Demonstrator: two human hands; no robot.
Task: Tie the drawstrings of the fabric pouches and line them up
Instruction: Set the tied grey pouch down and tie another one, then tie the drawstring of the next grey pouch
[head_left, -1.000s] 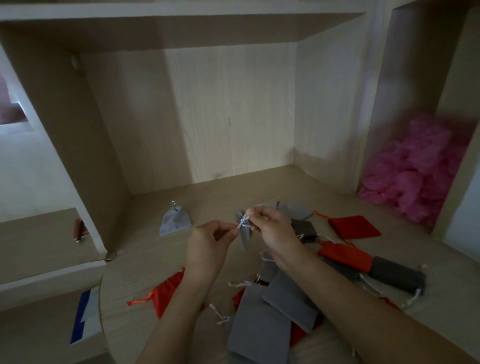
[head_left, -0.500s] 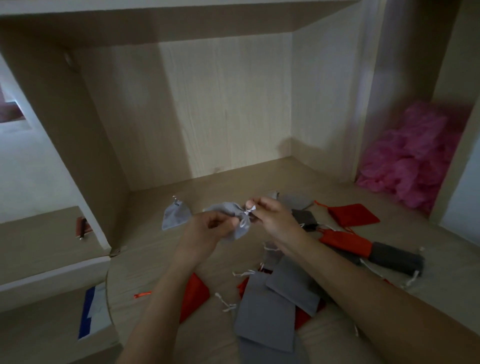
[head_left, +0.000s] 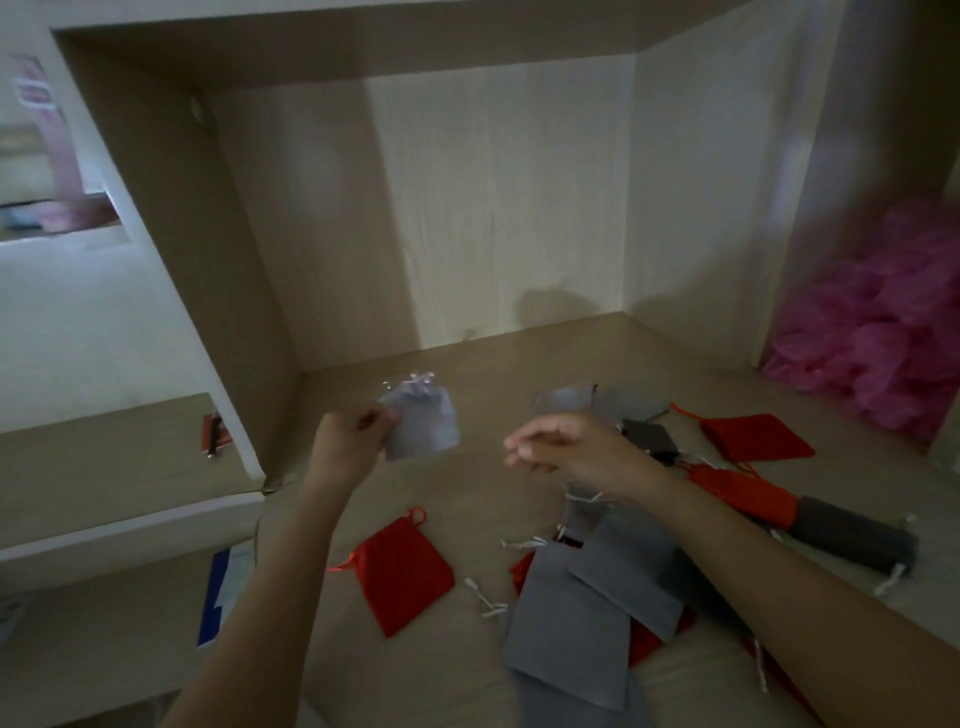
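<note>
While the left hand (head_left: 348, 441) pinches the side of a small soft light grey cloth pouch (head_left: 423, 423) near the back of the wooden tabletop (head_left: 467, 493), the right hand (head_left: 566, 447) hangs loose and empty just above a messy heap of grey and red pouches (head_left: 597, 587).

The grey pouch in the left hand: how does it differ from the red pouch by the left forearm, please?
The grey pouch is pinched by the left hand; the red pouch lies flat on the desk. The grey pouch has pale cords, the red pouch red. Both are drawstring pouches.
</note>
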